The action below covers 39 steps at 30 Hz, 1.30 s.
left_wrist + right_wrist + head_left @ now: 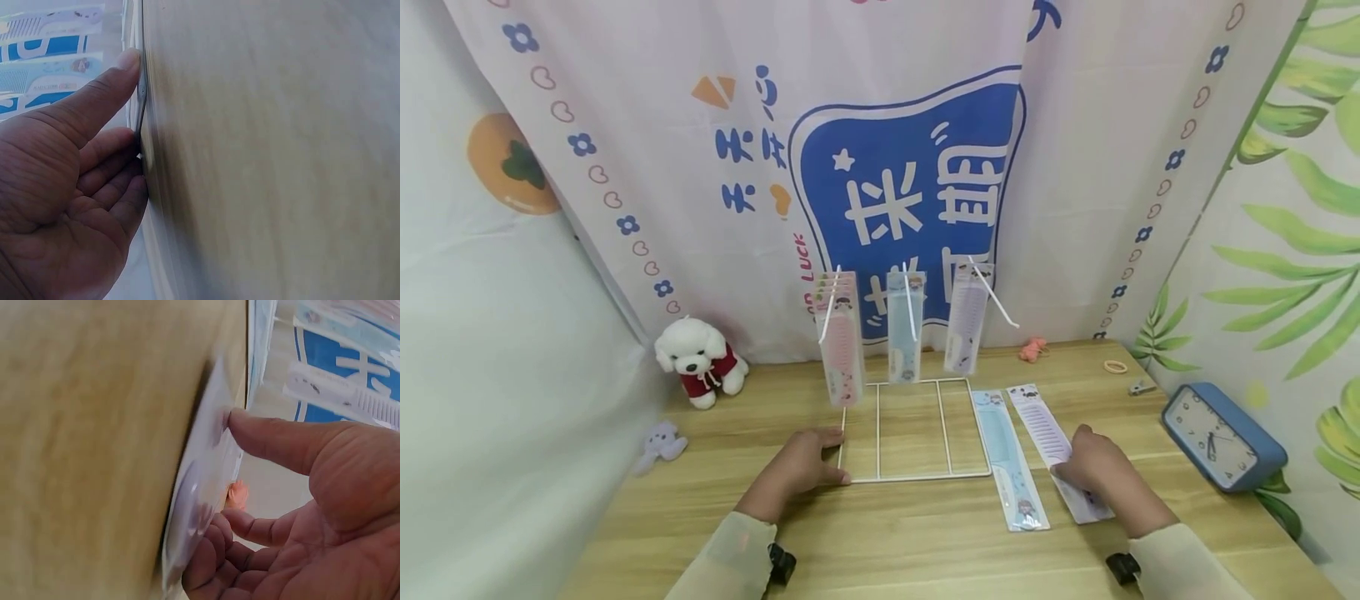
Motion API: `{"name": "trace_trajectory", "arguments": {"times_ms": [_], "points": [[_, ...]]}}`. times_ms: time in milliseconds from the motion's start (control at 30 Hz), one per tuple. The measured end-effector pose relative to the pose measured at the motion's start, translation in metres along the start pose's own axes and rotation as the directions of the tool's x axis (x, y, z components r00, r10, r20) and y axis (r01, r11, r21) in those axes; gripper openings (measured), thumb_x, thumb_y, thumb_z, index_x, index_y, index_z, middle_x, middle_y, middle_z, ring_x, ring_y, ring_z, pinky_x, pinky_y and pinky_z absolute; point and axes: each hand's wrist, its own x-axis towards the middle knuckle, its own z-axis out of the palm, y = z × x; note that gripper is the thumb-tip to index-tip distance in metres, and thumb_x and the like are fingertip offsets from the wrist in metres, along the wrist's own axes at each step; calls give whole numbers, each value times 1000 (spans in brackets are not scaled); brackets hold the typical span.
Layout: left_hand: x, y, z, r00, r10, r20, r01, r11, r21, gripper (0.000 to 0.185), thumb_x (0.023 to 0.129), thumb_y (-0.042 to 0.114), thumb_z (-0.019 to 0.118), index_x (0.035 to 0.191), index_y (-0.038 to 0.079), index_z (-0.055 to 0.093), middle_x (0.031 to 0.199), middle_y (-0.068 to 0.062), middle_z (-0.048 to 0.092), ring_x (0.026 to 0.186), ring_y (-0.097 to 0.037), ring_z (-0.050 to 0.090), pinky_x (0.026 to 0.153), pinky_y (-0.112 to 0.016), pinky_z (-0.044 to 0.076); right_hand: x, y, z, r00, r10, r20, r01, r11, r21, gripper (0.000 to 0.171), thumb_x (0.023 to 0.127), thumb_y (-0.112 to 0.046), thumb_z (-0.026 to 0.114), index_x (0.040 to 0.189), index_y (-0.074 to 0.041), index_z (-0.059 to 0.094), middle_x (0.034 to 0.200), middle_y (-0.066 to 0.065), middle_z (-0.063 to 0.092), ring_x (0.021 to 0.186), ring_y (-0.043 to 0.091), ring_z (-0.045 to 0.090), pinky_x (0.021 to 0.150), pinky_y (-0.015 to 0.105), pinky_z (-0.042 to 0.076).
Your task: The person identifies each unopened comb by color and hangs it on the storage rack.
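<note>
On the wooden worktop [925,533], centre, stands a white wire display rack [913,433] with a flat rectangular grid base and upright hooks. Left hand [801,467] is on the base's front-left corner: thumb along the wire, fingers curled against it from the side, so it grips the frame edge; the left wrist view shows the same, thumb tip on the thin metal rod [141,94]. Right hand [1101,467] rests on a long purple-and-white packaged comb [1051,437] lying flat on the worktop to the right of the rack; in the right wrist view the thumb presses the top of the plastic sleeve [203,481] and the fingers curl under its edge, so it pinches the pack. Just left of that, touching or nearly so, lies a light-blue packaged comb [1009,458], flat, between the purple one and the rack base. Hanging from the hooks: a stack of pink packaged combs [841,337] on the left, one blue pack [905,329] in the middle, one purple pack [967,317] on the right. Further off: white plush dog in a red top [698,360] at back left, small pale lilac plush [658,443] near the left edge, blue alarm clock [1222,435] at right, printed cloth backdrop [902,158] behind.
</note>
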Motion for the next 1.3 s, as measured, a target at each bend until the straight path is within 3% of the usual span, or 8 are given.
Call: {"name": "trace_trajectory", "arguments": {"times_ms": [200, 533, 667, 833, 967, 1100, 1167, 1300], "points": [[0, -1, 0, 1000, -1, -5, 1, 1000, 0, 77, 81, 24, 99, 148, 3, 67, 158, -15, 62, 152, -41, 51, 127, -58, 42, 0, 3, -3, 1000, 15, 22, -15, 1000, 23, 80, 97, -19, 75, 137, 34, 31, 98, 34, 64, 83, 36, 67, 69, 46, 63], [0, 0, 1, 1000, 4, 0, -4, 1000, -6, 77, 81, 25, 98, 147, 3, 67, 158, -15, 62, 152, -41, 51, 127, -57, 42, 2, 16, -9, 997, -64, -42, 67, 994, 88, 43, 104, -3, 47, 133, 28, 42, 113, 43, 61, 99, 47, 67, 89, 63, 60], [0, 1, 0, 1000, 1, 3, -1, 1000, 11, 77, 81, 26, 98, 148, 3, 67, 158, -16, 62, 152, -42, 51, 127, -58, 42, 2, 21, -20, 993, -95, -75, 105, 985, 141, 33, 106, -3, 46, 128, 20, 51, 116, 40, 65, 101, 45, 68, 87, 60, 59], [0, 2, -1, 1000, -15, 5, 15, 1000, 23, 76, 82, 27, 98, 148, 5, 67, 159, -14, 62, 154, -41, 50, 127, -57, 42, -1, 28, -37, 988, -108, -113, 131, 969, 211, 35, 110, -5, 41, 136, 16, 51, 123, 36, 64, 102, 39, 67, 83, 52, 59], [0, 3, 0, 1000, -23, 5, 23, 1000, 21, 76, 82, 27, 98, 149, 6, 67, 159, -13, 61, 154, -41, 49, 127, -57, 42, -5, 31, -47, 967, -139, -213, 193, 947, 256, 32, 113, -8, 43, 136, 12, 53, 124, 32, 65, 105, 38, 66, 84, 47, 57], [1, 2, 1, 1000, -27, 8, 27, 999, 25, 77, 81, 28, 98, 149, 7, 67, 160, -12, 61, 154, -41, 49, 127, -58, 42, -11, 31, -51, 942, -179, -284, 278, 889, 365, 23, 116, -11, 46, 130, 7, 52, 132, 33, 63, 119, 42, 67, 87, 40, 60], [1, 1, 1, 1000, -30, 7, 30, 999, 23, 77, 81, 28, 98, 149, 7, 67, 160, -12, 61, 154, -41, 49, 127, -58, 42, -14, 30, -52, 936, -201, -288, 318, 832, 454, 21, 116, -11, 47, 128, 6, 50, 137, 35, 60, 122, 37, 67, 88, 37, 63], [1, 0, 2, 1000, -25, 3, 25, 999, 20, 77, 81, 27, 98, 148, 7, 68, 159, -12, 62, 154, -41, 50, 127, -58, 42, -17, 28, -51, 920, -272, -283, 391, 693, 605, 18, 115, -8, 52, 127, 5, 50, 140, 27, 58, 118, 11, 68, 90, 31, 67]]}}
